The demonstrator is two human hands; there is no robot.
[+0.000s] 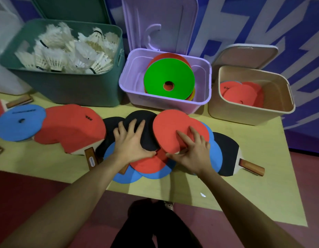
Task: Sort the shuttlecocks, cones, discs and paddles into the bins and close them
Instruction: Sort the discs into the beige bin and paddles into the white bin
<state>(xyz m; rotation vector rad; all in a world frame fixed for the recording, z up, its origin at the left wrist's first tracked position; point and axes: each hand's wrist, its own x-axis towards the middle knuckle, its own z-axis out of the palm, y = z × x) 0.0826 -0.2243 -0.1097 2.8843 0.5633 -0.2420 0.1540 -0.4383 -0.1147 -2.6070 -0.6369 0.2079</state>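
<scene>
Several red, black and blue paddles lie overlapping on the yellow table (253, 190). My left hand (132, 142) rests flat with spread fingers on a black paddle (146, 122). My right hand (192, 151) lies on a red paddle (173, 129), thumb at its lower edge. The green bin (65, 93) holds white shuttlecocks (69, 51). The purple bin (166, 104) holds discs, a green disc (168, 76) on top. The beige bin (251, 111) holds red paddles (242, 93). All three lids stand open.
A blue paddle (21, 122) and a red paddle (72, 126) lie at the table's left. A black paddle with a wooden handle (251, 167) sticks out to the right. The table's front edge is near my legs.
</scene>
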